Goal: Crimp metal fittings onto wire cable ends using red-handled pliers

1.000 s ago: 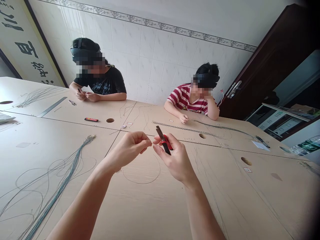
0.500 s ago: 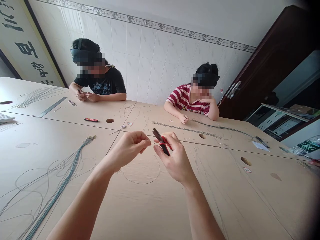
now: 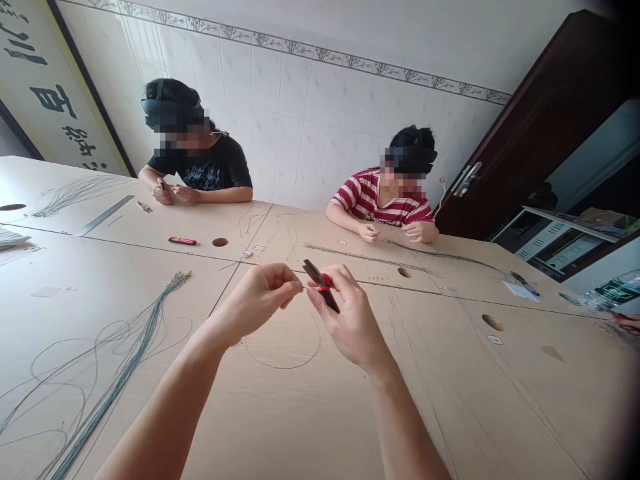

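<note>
My left hand [image 3: 265,297] is closed in a pinch over the middle of the table, at one end of a thin cord [image 3: 285,367] that hangs in a loop below both hands. Red-and-black pliers [image 3: 324,288] are in my right hand [image 3: 347,310], their dark jaws pointing up and left, a short gap from the left fingertips. A tiny piece at the left fingertips is too small to make out. To the left of my arms lies a bundle of blue-green cords [image 3: 145,340] with small metallic ends.
Two people sit across the table [image 3: 280,427], in a black shirt [image 3: 220,163] and a striped shirt [image 3: 363,193]. A red-and-black cutter [image 3: 183,241], a metal ruler [image 3: 106,214] and cord bundles lie around. A plastic bottle [image 3: 617,290] is at right.
The person in the striped shirt has lowered one hand from near the face to the table. My hands and the pliers have barely shifted.
</note>
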